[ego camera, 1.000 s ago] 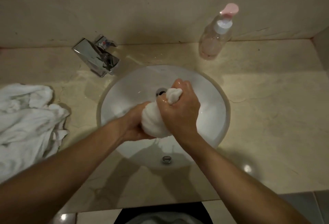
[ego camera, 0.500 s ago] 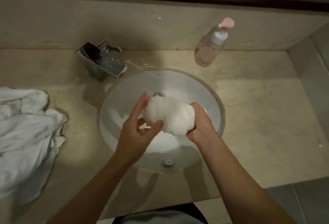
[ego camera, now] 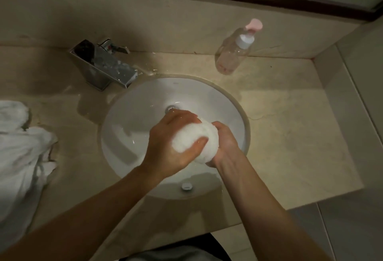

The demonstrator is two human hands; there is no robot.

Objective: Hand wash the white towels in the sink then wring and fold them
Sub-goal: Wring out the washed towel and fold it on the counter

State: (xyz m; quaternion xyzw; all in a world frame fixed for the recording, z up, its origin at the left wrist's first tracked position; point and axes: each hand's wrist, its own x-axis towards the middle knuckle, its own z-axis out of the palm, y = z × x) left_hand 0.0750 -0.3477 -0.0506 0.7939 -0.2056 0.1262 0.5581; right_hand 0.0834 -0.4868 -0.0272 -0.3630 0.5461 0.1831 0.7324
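White towel (ego camera: 194, 136), white sink (ego camera: 132, 115), pink-capped bottle (ego camera: 234, 53) (beige counter (ego camera: 290, 136)).

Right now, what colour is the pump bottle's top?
Pink pump top on a clear bottle; head view.

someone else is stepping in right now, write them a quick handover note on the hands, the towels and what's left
Left hand: fingers curled round the balled white towel, gripping it from the left.
Right hand: gripping the same towel from the right and beneath.
The towel is held bunched over the sink, clear of the basin floor.
A pile of white towels lies on the counter to the left; the faucet shows no running water.
Done: this towel looks wet and is being squeezed.
Left: finish wringing, fold it, then deal with the pile, whose washed state cannot be told.
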